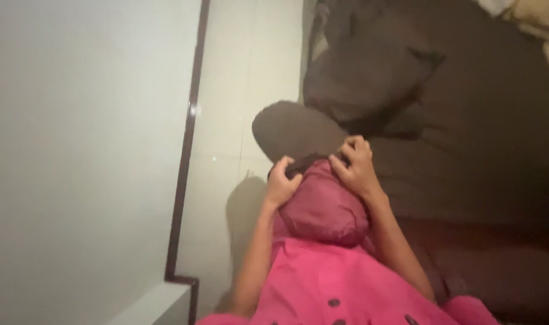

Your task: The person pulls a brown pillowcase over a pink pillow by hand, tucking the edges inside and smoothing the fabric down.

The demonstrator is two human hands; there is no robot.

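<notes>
- Your left hand (282, 183) is clenched on the near-left edge of the dark brown pillowcase (295, 132), fingers curled over the cloth right where it meets the cushion.
- Your right hand (354, 165) grips the same opening edge on the other side; its fingers (346, 150) are bent and spread, pinching the brown cloth against the top of the cushion.
- The dark red cushion (325, 207) sits between your two hands and just below your fingers, its rounded bulk resting against your pink garment (322, 283).
- The cushion's long axis runs from your chest up and away from you, and its far end points into the mouth of the pillowcase, at your fingertips.
- The pillowcase extends beyond your fingers, up and slightly left, its closed rounded end farthest from you; its long axis lines up roughly with the cushion's.
- How far the cushion has entered the cloth is hidden under your fingers.
- Past your right fingers, further out and to the right, lies a large dark brown sofa (467, 138) with a loose brown cushion (371, 72) on it.
- Outward from your left fingers is the pale tiled floor (250, 72), bordered by a dark strip (187, 138).
</notes>
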